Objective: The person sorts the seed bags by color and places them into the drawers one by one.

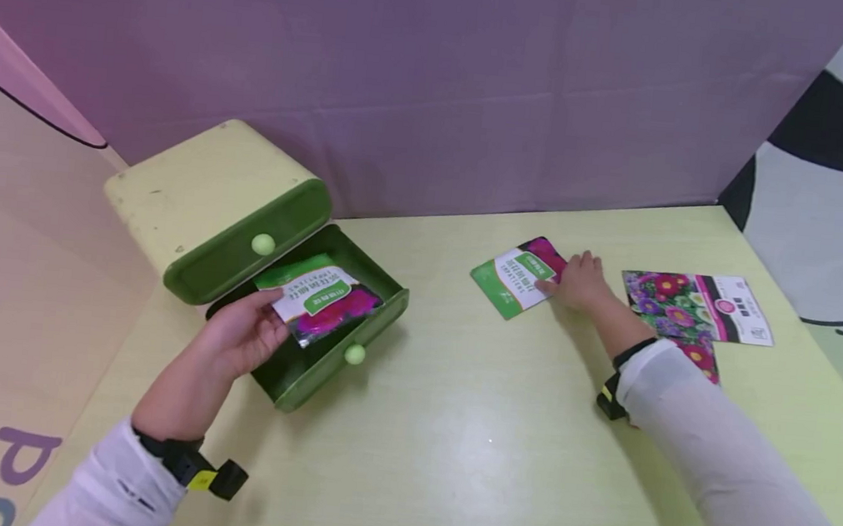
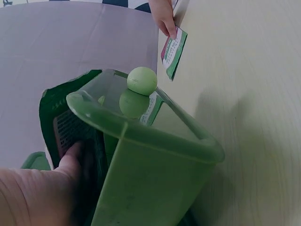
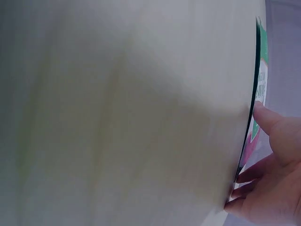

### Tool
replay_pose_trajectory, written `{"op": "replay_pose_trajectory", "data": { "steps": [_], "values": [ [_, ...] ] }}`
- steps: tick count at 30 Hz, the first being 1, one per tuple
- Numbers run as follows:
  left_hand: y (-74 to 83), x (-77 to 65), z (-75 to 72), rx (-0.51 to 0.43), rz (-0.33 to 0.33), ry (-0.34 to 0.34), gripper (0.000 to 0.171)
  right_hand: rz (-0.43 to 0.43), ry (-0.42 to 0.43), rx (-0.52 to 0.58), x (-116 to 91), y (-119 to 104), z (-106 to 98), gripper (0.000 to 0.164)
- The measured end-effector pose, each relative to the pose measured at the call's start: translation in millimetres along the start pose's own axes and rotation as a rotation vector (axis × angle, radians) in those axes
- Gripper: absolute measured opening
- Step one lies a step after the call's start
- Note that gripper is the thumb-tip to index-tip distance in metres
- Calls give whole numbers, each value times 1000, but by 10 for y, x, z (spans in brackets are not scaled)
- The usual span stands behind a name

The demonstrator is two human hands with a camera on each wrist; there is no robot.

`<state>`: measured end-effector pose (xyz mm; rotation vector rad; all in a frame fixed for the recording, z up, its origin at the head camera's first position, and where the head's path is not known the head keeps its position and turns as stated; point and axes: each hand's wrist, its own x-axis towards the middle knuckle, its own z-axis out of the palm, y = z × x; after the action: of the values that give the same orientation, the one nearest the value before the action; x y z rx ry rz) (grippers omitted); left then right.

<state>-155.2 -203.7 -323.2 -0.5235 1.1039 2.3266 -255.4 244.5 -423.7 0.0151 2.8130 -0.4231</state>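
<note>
Head view: your left forearm [image 1: 180,392] rises from the lower left; your left hand [image 1: 245,335] pinches the first flower packet [image 1: 322,294], tilted over the open green drawer [image 1: 339,381], left of centre. Your right forearm [image 1: 715,439] slants in from the lower right; your right hand [image 1: 581,281] pinches the second flower packet [image 1: 514,279] at its right end, right of centre.
Left wrist view: your thumb meets the first packet's dark green back, lower left.
Right wrist view: thumb on the second packet's printed face, fingers bent by its lower end, right edge of frame.
</note>
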Motion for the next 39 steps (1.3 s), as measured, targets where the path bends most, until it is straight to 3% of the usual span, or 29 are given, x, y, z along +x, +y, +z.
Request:
{"op": "replay_pose_trajectory", "data": {
  "steps": [7,13,19,26,39],
  "values": [
    [14,49,-64,-109,13,-3,16,6,-3,-14,11,3,20,90],
    [22,90,-116,-127,4,-7,16,11,-14,14,10,4,6,89],
    [26,87,-118,-69,5,-7,23,6,-17,12,7,-10,-18,85],
    [-2,74,-12,48,21,79,56,8,-26,9,4,-33,-40,79],
    [-53,-2,162,120,130,198,56,17,-9,-1,53,-23,-21,79]
  ]
}}
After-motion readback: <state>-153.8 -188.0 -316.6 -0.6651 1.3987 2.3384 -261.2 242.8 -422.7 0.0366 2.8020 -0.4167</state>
